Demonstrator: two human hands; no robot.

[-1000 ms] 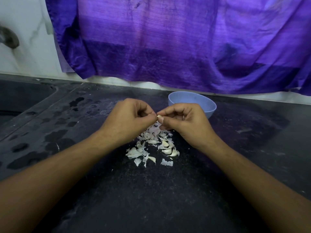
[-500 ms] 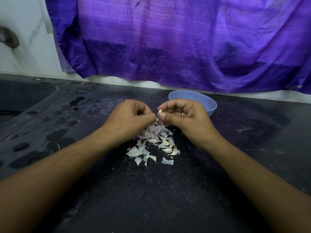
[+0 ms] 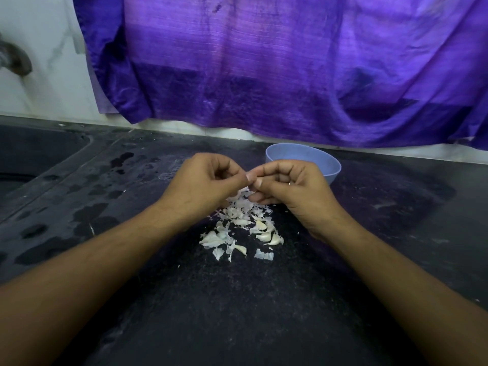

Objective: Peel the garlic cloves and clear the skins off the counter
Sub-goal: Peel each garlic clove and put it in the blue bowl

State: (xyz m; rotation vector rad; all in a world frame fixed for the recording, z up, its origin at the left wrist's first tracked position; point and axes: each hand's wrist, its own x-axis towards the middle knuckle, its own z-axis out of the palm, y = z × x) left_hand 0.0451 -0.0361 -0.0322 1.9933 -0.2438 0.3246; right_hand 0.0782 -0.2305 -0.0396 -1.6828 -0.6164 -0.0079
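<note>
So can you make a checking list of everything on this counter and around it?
Surface: dark speckled stone counter, wet patches on its left.
Job's things: pile of papery white garlic skins mid-counter; a few pale garlic cloves at its right edge; round light blue bowl at the back, contents not visible.
Clutter: nothing seen.
Grippers: left hand and right hand meet fingertips above the pile, pinching something small, mostly hidden, likely a clove.
Cables: nothing seen.
Surroundings: purple cloth hanging on white marbled wall; dark sink and tap at left.
</note>
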